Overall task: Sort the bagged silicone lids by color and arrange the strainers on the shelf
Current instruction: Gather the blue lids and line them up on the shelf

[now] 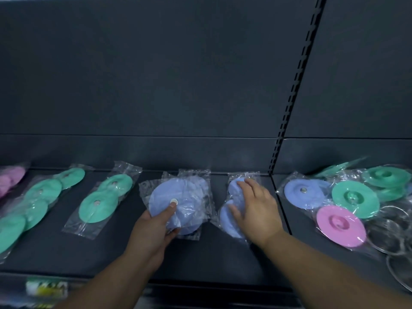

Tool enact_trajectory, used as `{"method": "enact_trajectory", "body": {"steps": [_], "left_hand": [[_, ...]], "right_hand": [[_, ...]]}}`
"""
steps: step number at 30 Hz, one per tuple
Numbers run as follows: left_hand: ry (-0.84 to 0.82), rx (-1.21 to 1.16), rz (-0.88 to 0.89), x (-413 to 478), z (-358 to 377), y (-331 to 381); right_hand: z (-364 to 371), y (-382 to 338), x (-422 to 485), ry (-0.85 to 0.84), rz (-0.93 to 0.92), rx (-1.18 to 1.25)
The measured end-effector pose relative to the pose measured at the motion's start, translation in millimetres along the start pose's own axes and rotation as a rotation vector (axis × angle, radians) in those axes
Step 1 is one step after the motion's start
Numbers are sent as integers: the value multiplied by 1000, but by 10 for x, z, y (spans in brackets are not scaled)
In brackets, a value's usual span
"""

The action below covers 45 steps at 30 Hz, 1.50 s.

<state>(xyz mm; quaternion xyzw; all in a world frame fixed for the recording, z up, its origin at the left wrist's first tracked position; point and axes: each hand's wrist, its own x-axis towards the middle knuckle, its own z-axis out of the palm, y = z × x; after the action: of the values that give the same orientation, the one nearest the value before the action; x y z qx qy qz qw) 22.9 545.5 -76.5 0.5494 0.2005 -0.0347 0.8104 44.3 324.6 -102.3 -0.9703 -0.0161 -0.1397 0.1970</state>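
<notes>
The left hand pinches a bag of blue lids at its near edge, thumb pressed on top beside the white centre stud and fingers curled beneath. Just right of that grip, the right hand lies flat with fingers spread on a second blue bag, clasping nothing. That bag lies on the dark shelf; whether the held one rests on it or is slightly lifted is unclear.

The colour sorting seems to be at the blue group. The next move likely calls for laying the held bag squarely against its neighbour. The lids are soft matte discs in thin, crinkly, glossy film that may slide.

Left of the grip lie green bags, with a pink bag beyond. Well to the right sits an unsorted pile beside round wire-mesh strainers.
</notes>
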Motion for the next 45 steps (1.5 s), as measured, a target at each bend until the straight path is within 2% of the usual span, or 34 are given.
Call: {"method": "enact_trajectory", "body": {"steps": [3,5,7,11,17,23,25,27,28,30,32,36,39,45], "left_hand": [[7,0,0,16,-11,4],[2,1,-2,21,7,9],[-7,-4,-4,18,35,11],[-18,-1,-4,-9,49,9],[-28,4,-10,-35,6,11],[-55,6,-44,-42,-31,6],[-84,18,-63,-42,-40,1],[-133,28,-89,-54,-40,-1],[-163,33,-106,-67,-33,2],[-222,52,-130,-93,-16,9],[-254,78,-132,-101,-27,27],[-283,136,-155,-86,-104,56],[-332,168,-173,-107,-126,33],[-361,173,-185,-120,-154,20]], "right_hand": [[73,-30,-322,-254,103,-39],[88,21,-412,-362,109,-51],[79,75,-404,-363,100,-25],[94,178,-319,-246,14,156],[160,306,-245,-108,-199,163],[51,329,-196,-253,-87,55],[-6,207,-217,-142,-70,212],[-80,-19,-226,-82,79,462],[-118,-155,-225,-129,198,624],[-155,-398,-227,-328,468,1035],[-141,-501,-237,-438,654,1290],[-101,-478,-227,-326,877,1527],[-76,-512,-228,-276,941,1633],[-95,-581,-276,-494,946,1668]]}}
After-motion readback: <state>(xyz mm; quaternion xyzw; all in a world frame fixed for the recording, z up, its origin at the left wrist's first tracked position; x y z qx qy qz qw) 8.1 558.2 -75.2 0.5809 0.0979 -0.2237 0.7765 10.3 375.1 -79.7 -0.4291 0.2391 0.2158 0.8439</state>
